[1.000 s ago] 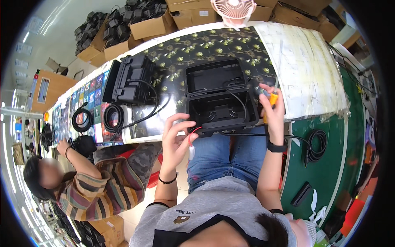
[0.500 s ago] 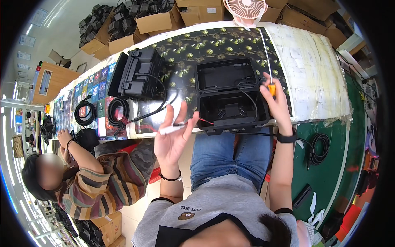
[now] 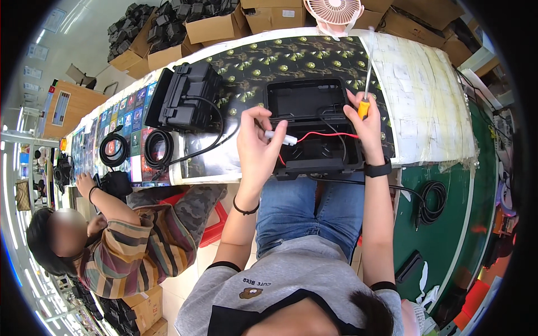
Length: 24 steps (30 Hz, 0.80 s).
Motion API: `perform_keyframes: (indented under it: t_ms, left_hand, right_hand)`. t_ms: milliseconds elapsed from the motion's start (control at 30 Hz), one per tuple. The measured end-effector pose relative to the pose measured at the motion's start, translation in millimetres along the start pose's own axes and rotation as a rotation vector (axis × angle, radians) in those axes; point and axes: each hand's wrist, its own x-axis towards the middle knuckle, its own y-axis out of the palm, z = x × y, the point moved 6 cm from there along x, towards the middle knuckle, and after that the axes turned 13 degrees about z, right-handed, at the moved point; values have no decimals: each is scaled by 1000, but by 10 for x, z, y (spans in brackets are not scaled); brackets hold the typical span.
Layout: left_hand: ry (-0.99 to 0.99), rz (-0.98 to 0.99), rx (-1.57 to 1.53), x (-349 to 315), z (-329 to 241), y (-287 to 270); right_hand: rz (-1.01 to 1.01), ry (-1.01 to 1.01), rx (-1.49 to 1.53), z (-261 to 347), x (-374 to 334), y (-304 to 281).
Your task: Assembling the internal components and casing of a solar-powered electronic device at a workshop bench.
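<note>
- Patterned covering [image 3: 242, 84] is spread across upper centre.
- White connector [image 3: 284, 138] is pinched by the left hand [image 3: 256, 148].
- Screwdriver [image 3: 363, 108] is gripped by the right hand [image 3: 368, 127], angled away, presumably for clearance.
- Black case [image 3: 305, 102] is opened mid-frame, apparently for access.

I sit in what looks like a small assembly workshop. My long worktable [image 3: 423, 101], partly covered in patterned sheets [image 3: 241, 61], holds an open black case [image 3: 307, 98], a second black case [image 3: 190, 103] and coiled black cables [image 3: 147, 151], and I grip an orange-handled screwdriver [image 3: 364, 108]. Beyond the far edge stand cardboard boxes [image 3: 208, 29], some heaped with black units [image 3: 167, 35]. To my left a co-worker [image 3: 129, 249] sits at the same table.
</note>
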Motion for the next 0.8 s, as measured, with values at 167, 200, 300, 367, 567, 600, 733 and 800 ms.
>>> perform_keyframes:
  t_ms: [167,200,300,367,567,600,733,800]
  left_hand:
    - [114,186,425,-182,-320,88]
    - [200,240,455,-249,-331,164]
    - [206,466,498,-468,-476,376]
    - [238,593,500,-608,-543,488]
    - [387,737,783,-680,-553,769]
    - [413,697,842,-682,-534,791]
    - [514,663,900,-752,-430,796]
    - [508,685,866,-766,-384,796]
  right_hand:
    - [-71,-22,33,15,-210,-53]
    - [-65,-56,36,49,-247,-46]
    - [-29,-143,-7,107,-276,-25]
    - [-30,-173,33,106,-294,-19]
    - [-2,-141,8,181,-315,-1]
    - [-16,-144,-16,221,-343,0]
    - [-97,-78,86,374,-502,-56]
    - [-94,-68,50,478,-547,-42]
